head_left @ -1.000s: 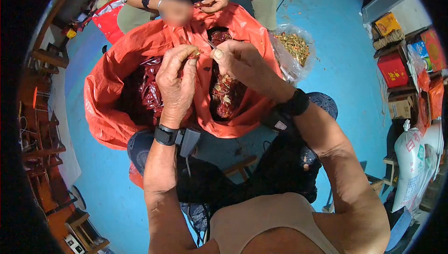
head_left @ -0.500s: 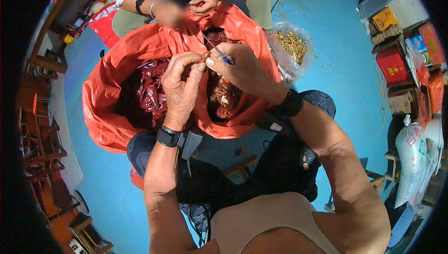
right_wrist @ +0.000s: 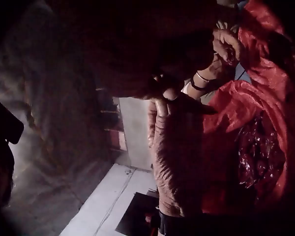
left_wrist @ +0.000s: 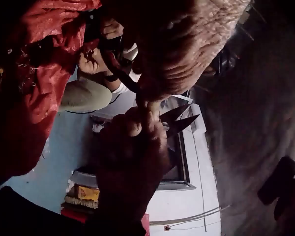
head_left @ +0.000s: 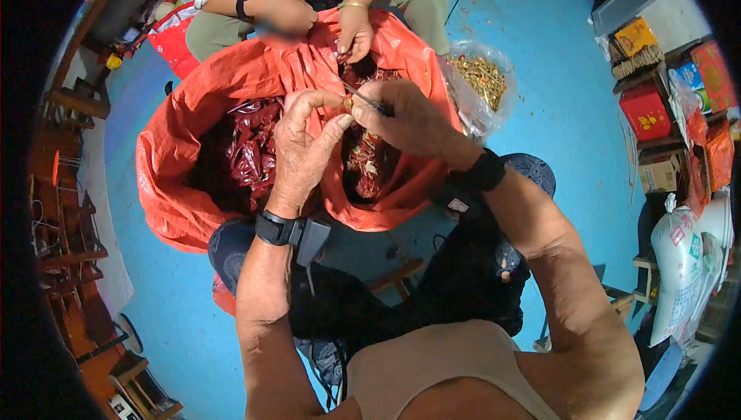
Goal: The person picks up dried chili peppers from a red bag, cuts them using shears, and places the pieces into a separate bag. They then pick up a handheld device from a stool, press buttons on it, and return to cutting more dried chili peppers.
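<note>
In the head view, the left hand (head_left: 303, 146) pinches a small red piece, seemingly a dried chilli (head_left: 349, 103), between thumb and forefinger, above the right orange sack (head_left: 363, 217), while the right hand (head_left: 415, 117) grips scissors (head_left: 361, 95) close beside it. I judge that the hands meet over the sack so that small bits would fall inside, and that the fingertip pinch leaves one end free for the blades. Here the chilli looks foreshortened, and the scissors slant to the upper left. In the left wrist view, the chilli's long axis seems to run from the pinch towards the upper left, while two blade points face right. The right wrist view is too dark to tell its direction.
</note>
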A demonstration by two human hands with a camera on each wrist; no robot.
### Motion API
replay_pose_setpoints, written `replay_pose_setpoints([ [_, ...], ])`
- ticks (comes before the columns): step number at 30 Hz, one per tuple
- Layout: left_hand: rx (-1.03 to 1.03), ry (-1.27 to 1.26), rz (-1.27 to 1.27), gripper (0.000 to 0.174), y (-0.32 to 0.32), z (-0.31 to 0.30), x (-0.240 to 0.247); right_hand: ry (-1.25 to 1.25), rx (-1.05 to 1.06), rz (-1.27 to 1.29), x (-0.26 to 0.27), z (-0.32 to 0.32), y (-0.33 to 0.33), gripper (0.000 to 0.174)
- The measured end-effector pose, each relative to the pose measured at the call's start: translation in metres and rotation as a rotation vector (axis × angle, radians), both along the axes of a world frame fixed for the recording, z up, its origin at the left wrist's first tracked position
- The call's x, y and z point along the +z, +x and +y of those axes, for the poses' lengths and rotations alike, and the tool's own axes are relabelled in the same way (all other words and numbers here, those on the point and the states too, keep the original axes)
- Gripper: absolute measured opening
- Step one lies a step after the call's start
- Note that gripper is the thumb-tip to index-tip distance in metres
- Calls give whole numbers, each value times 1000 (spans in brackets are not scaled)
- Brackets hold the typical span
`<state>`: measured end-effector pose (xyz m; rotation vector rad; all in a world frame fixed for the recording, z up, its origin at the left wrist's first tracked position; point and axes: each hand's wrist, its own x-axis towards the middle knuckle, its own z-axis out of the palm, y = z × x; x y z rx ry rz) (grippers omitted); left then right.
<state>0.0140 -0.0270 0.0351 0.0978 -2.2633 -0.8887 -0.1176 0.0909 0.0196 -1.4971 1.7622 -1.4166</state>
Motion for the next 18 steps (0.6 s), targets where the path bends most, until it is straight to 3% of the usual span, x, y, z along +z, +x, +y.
replay_pose_setpoints([
  [2,-36,443,-12,20,0,10,2,-29,29,-46,5,2,3,16],
  [6,-111,418,-22,22,-1,4,-2,-181,24,-77,4,-1,6,22],
  [10,-48,562,-67,19,2,5,-5,-184,27,-145,9,1,7,24],
  [15,-12,662,-34,15,2,5,-8,-40,-78,285,33,12,3,29],
  [18,0,645,-6,14,3,3,-10,-135,-179,375,21,6,4,30],
])
